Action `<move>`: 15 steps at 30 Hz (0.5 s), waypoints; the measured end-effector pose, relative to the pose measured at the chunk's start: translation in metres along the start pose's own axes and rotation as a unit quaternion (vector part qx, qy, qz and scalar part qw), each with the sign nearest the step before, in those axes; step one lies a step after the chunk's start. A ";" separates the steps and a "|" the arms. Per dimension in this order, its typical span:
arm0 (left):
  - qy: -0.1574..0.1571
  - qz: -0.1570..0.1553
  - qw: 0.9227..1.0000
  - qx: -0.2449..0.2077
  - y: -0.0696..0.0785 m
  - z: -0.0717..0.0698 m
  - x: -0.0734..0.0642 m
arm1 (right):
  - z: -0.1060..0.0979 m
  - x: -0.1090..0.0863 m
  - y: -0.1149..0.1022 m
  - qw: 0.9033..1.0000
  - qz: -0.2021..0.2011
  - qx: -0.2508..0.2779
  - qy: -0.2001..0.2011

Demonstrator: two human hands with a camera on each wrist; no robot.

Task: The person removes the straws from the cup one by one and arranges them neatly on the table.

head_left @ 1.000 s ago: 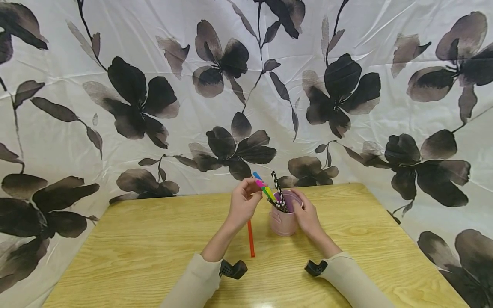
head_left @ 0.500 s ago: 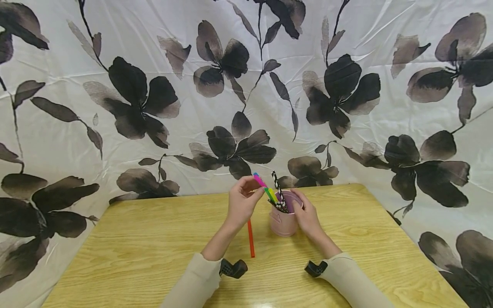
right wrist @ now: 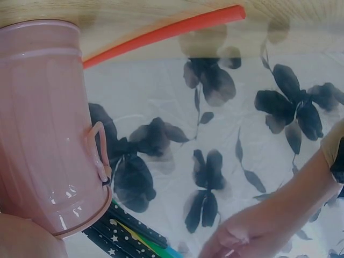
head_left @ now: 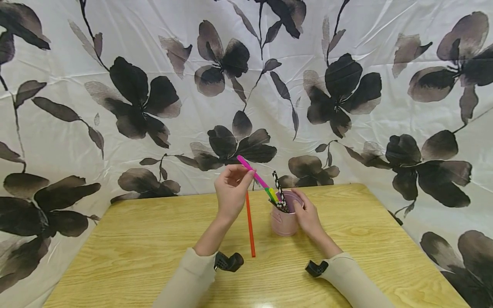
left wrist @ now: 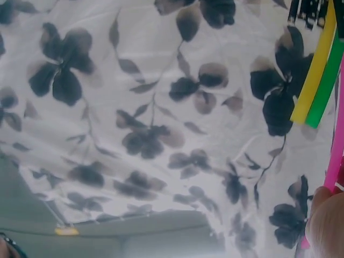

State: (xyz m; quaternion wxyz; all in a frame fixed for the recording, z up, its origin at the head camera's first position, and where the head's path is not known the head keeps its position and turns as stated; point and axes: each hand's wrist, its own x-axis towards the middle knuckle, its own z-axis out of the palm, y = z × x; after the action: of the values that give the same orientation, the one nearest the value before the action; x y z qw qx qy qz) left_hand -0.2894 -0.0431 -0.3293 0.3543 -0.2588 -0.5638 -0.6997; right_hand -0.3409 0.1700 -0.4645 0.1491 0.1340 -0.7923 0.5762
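My left hand point(head_left: 232, 192) pinches a pink straw point(head_left: 261, 179) between thumb and fingertips, tilted over the bucket's left side. In the left wrist view the pink straw point(left wrist: 336, 150) runs along the right edge, beside a yellow straw point(left wrist: 313, 80) and a green straw point(left wrist: 326, 88). A small pink metal bucket point(head_left: 284, 224) stands upright on the table, and my right hand point(head_left: 307, 214) grips its right rim, thumb inside. Several black-and-white patterned straws point(right wrist: 115, 236) lean in it; one black-and-white straw point(head_left: 276, 182) sticks up higher. The pink straw's lower end is hidden among them.
Left of the bucket, an orange-red straw point(head_left: 250, 226) lies on the wooden table point(head_left: 154, 239). Behind the table hangs a white cloth point(head_left: 285, 115) with dark flowers. A wire handle point(right wrist: 98, 150) sits on the bucket's side.
My left hand has moved up and left, drawing the pink straw further out so more of its length shows. The blue tip near it has gone from the head view. My right hand stays on the bucket.
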 end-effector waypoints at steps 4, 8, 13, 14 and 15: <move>0.016 0.039 0.999 -0.004 0.013 -0.004 0.013 | 0.001 0.000 0.003 1.000 -0.005 -0.004 0.003; 0.029 0.079 0.996 -0.018 0.027 -0.011 0.030 | 0.001 0.000 0.003 1.000 -0.013 -0.012 0.004; 0.044 0.091 0.995 0.013 0.044 -0.023 0.051 | 0.001 0.000 0.006 1.000 -0.014 -0.012 0.005; 0.045 0.087 0.995 0.018 0.047 -0.026 0.054 | 0.001 0.000 0.006 1.000 -0.014 -0.012 0.005; 0.044 0.082 0.995 0.018 0.048 -0.028 0.056 | 0.001 0.000 0.006 1.000 -0.013 -0.011 0.005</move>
State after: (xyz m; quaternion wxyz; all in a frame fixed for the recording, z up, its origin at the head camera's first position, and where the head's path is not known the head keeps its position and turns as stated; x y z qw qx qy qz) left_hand -0.2847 -0.0870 -0.2635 0.4396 -0.2670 -0.5373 -0.6685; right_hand -0.3438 0.1709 -0.4702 0.1626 0.1397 -0.7962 0.5658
